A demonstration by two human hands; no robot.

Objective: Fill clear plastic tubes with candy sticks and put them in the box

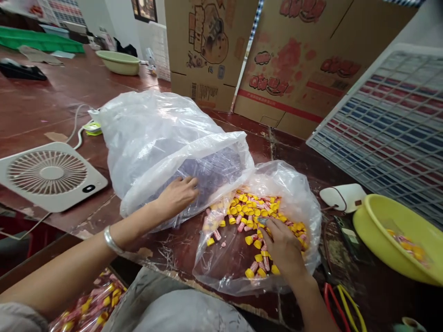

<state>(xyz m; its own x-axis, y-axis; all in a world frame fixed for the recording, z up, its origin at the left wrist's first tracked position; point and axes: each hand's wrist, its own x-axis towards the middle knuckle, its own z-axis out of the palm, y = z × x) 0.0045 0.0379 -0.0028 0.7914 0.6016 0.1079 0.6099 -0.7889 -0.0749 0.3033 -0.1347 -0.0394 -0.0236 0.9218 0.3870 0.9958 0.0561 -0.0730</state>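
Note:
My left hand [180, 192] reaches into the mouth of a large white plastic sack [155, 124]. Its fingers are curled down at a heap of clear, bluish-purple plastic pieces [218, 166]; what they grip is hidden. To the right, a clear plastic bag [287, 177] lies open, holding many small pink-and-white patterned tubes with yellow caps [258, 205]. Over these is my right hand [284, 242], fingers bent and closed around a small greyish piece [263, 221] at the tips, too blurred to name.
A white fan [51, 173] lies at left. Cardboard boxes [294, 64] and a white grid rack [391, 120] stand behind. At right are a yellow basin [367, 221], a phone [353, 240] and red-and-yellow handles [346, 304]. Below the table edge are bagged yellow-capped pieces [93, 304].

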